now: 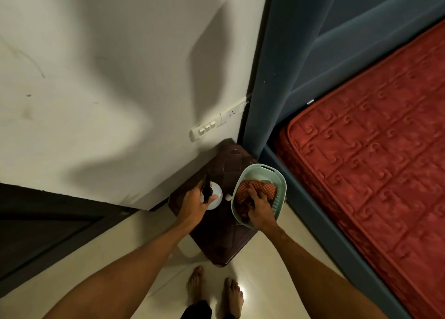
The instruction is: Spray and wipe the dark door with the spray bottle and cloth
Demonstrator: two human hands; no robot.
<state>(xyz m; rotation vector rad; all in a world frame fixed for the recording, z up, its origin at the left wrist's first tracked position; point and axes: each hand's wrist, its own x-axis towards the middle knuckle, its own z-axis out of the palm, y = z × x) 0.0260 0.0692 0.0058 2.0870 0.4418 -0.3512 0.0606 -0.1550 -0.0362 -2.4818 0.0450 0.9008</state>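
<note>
A white spray bottle (215, 196) with a black nozzle stands on a dark brown plastic stool (224, 241). My left hand (193, 202) grips the bottle at its neck. Beside it on the stool sits a pale green basket (280, 182) holding an orange-red checked cloth (266, 188). My right hand (260, 209) reaches into the basket, its fingers curled on the cloth. The dark door (41, 232) fills the lower left, beyond the white wall's corner.
A white wall (108, 90) with a switch plate (204, 131) rises behind the stool. A small white cap (228, 197) lies on the stool. A bed with a red mattress (373, 162) and blue frame stands at right. My bare feet (214, 292) stand on pale floor tiles.
</note>
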